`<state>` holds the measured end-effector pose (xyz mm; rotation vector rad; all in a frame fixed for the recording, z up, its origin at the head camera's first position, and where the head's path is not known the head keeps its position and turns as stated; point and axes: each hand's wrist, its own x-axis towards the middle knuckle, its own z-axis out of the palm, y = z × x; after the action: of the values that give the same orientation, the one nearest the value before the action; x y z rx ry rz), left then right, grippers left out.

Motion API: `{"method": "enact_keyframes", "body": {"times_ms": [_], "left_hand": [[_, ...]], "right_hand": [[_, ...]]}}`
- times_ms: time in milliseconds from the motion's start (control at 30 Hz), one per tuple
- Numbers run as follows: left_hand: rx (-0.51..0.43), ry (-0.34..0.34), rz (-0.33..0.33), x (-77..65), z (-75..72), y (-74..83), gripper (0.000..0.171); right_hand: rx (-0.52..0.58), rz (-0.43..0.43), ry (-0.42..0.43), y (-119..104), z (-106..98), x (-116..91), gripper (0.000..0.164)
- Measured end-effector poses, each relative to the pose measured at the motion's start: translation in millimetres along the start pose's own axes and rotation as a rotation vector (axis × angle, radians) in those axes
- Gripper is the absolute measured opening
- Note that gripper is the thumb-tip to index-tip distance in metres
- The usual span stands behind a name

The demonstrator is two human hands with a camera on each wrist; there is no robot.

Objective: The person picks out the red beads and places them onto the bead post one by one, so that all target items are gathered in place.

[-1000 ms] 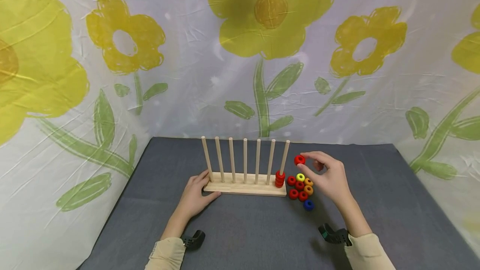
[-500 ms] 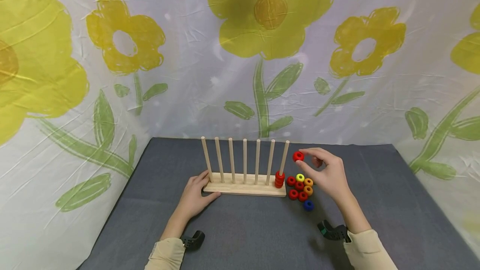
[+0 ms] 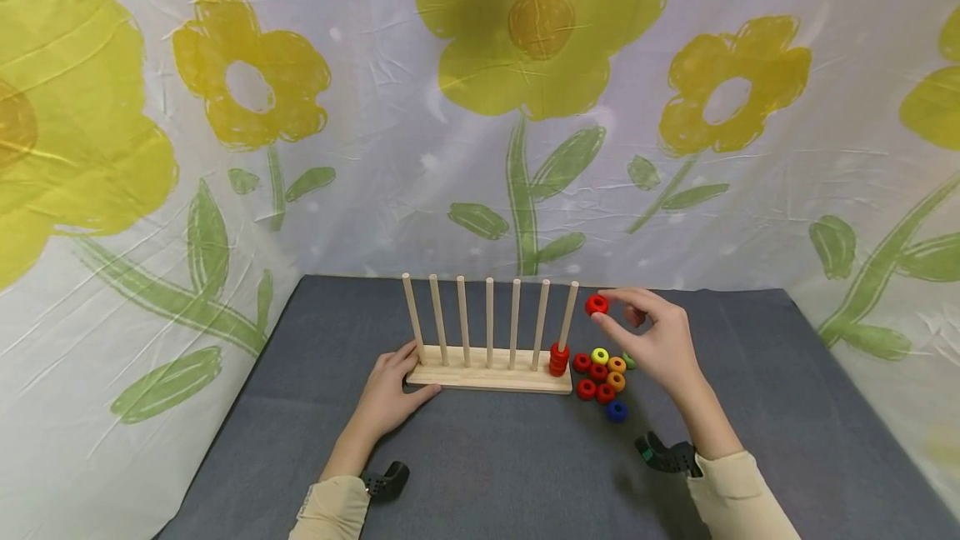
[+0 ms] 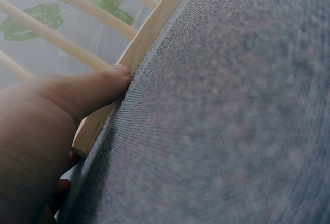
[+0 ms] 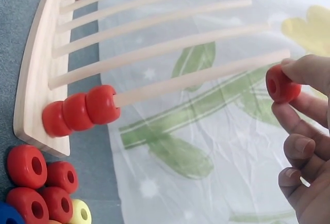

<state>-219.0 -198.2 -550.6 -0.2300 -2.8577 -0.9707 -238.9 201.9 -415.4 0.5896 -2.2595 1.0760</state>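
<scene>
A wooden peg rack [image 3: 487, 379] with several upright pegs stands on the table. My left hand [image 3: 390, 394] holds the rack's left end, thumb along the front edge of the base [image 4: 147, 33]; its other fingers are mostly hidden in the left wrist view. Three red beads [image 5: 77, 112] are stacked on the rightmost peg [image 3: 569, 315]. Between thumb and fingertips, my right hand [image 3: 660, 344] pinches another red bead [image 5: 282, 84]. That bead is up near the tip of the rightmost peg, just to its right, its hole facing the peg side.
Loose beads lie right of the rack: several red [image 3: 587, 390], a yellow one [image 3: 599, 355], two orange [image 3: 617, 382], a blue one [image 3: 617, 411] and a partly covered green one [image 3: 628, 362]. A dark cloth [image 3: 480, 465] covers the table, and a flower-printed curtain [image 3: 375, 190] hangs behind.
My right hand has risen a little with the red bead and shifted slightly left, nearer the rightmost peg's tip. A green bead has come into view below it. The left hand stays put.
</scene>
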Motion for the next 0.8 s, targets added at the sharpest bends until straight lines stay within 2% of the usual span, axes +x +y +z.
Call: {"method": "enact_keyframes", "body": {"times_ms": [800], "left_hand": [[0.001,0.000,0.000,0.4,-0.9,0.6,0.079]], "right_hand": [[0.014,-0.039,0.006,-9.4,-0.9,12.6,0.027]]}}
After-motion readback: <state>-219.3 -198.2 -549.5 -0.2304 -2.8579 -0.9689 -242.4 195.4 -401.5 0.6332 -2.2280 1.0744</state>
